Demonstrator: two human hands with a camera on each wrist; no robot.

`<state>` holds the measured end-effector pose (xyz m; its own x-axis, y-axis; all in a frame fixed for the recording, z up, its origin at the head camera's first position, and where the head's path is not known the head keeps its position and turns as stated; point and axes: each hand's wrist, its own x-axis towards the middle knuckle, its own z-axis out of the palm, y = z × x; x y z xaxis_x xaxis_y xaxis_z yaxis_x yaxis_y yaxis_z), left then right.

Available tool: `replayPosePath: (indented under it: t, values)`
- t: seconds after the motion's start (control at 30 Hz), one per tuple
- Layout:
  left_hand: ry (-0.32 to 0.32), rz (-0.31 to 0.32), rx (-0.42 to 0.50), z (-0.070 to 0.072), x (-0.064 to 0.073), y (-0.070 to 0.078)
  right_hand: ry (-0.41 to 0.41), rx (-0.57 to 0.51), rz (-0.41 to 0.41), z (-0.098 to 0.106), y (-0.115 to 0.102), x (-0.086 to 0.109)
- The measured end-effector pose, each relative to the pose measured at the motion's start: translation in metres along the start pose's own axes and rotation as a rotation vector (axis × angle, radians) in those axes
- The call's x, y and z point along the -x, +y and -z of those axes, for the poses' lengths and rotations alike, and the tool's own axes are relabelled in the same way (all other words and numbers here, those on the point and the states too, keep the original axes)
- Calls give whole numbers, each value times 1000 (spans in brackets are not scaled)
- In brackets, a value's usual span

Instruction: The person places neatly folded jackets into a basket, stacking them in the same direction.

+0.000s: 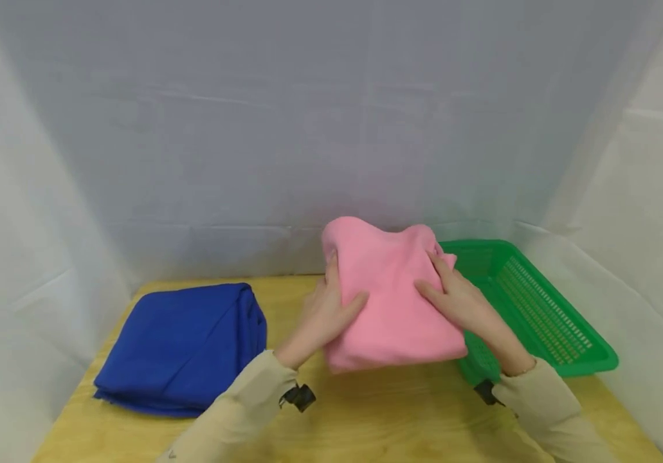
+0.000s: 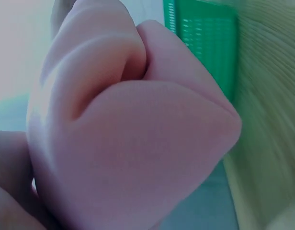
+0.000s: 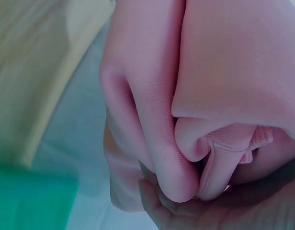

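Note:
A folded pink garment point(image 1: 391, 302) of thick, soft fabric is held up over the table between both hands. My left hand point(image 1: 326, 310) grips its left side, thumb on the near face. On the opposite side my right hand point(image 1: 463, 305) grips it, with the thumb and a finger spread over the front. In the left wrist view the garment's rounded folds point(image 2: 147, 143) fill the middle, part of the hand showing at the lower left edge. Stacked layers and a small ribbed bit point(image 3: 260, 139) appear in the right wrist view, with fingertips point(image 3: 154, 203) under the folds.
A folded blue cloth point(image 1: 186, 347) lies on the left of the wooden table point(image 1: 377, 418). At the right stands a green perforated plastic basket point(image 1: 539, 315), partly behind the right hand and forearm. Pale sheeting point(image 1: 250, 128) walls off the back and both sides.

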<state>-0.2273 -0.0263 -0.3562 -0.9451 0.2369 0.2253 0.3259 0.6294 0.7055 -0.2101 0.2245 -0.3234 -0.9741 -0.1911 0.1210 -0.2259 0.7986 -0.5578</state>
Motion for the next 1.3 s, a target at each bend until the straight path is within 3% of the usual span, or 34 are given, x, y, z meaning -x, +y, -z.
replayPosePath:
  t: [0.3, 0.73, 0.9, 1.0, 1.3]
  values:
    - [-31, -34, 95, -32, -22, 44, -34, 39, -41, 56, 23, 15]
    - [-32, 39, 211, -100, -37, 102, -102, 22, -65, 121, 89, 21]
    - [-71, 74, 271, -122, -40, 112, -95, -7, -70, 128, 116, 21]
    - [-66, 90, 260, -139, -41, 112, -106, 11, -74, 127, 134, 19]
    - [-73, 142, 268, -183, -38, 95, -133, -72, -69, 89, 202, 19]
